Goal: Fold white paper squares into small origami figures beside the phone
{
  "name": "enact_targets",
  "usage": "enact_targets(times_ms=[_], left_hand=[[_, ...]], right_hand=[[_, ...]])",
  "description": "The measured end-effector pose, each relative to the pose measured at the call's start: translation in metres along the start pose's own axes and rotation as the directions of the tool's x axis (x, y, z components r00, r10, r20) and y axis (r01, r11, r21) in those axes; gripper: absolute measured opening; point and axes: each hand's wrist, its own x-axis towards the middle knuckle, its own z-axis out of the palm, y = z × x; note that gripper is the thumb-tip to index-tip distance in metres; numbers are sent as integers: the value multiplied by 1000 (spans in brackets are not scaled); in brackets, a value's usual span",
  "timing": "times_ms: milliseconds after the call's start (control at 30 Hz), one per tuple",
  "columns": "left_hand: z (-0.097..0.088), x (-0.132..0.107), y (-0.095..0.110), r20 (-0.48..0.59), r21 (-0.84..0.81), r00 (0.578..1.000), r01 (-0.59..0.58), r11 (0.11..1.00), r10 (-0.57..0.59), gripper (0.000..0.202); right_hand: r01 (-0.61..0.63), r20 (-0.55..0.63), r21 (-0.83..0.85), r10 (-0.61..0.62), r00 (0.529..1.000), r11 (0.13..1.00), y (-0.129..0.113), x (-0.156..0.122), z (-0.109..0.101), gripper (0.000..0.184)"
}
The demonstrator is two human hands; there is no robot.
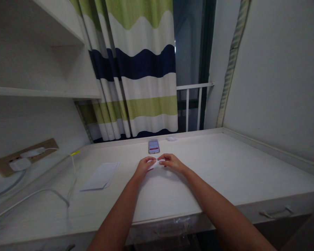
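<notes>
Both of my hands meet above the middle of the desk, just in front of a phone. Between them is a small white piece of paper, apparently folded, with a bit of red showing at its lower left. My left hand pinches the left side of the paper between thumb and fingers. On the other side, my right hand is closed with thumb and fingertips at the paper's right edge. The fingers partly cover the paper, so its exact shape is hidden.
The phone lies with its screen lit on the white desk. Behind it is a small crumpled white scrap. White sheets lie at left, near a cable and plugged-in chargers. A striped curtain hangs behind.
</notes>
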Motion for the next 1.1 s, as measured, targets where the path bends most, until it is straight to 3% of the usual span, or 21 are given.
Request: enact_targets(times_ms=[367, 667, 867, 1100], left_hand=[[0, 6, -5, 25, 29, 1000, -14, 999, 13, 24], [5, -2, 3, 100, -109, 992, 87, 990, -76, 35], [4, 1, 1, 148, -63, 989, 19, 998, -10, 37], [2, 4, -2, 86, -25, 995, -46, 999, 48, 35]], right_hand=[[37, -96, -165, -54, 994, 986, 4, 1, 0, 34], [-27, -249, -54, 13, 968, 998, 7, 5, -2, 37], [-42, -346, -45, 24, 938, 998, 11, 6, -6, 38], [-48, -261, 93, 71, 963, 994, -2, 3, -4, 39]])
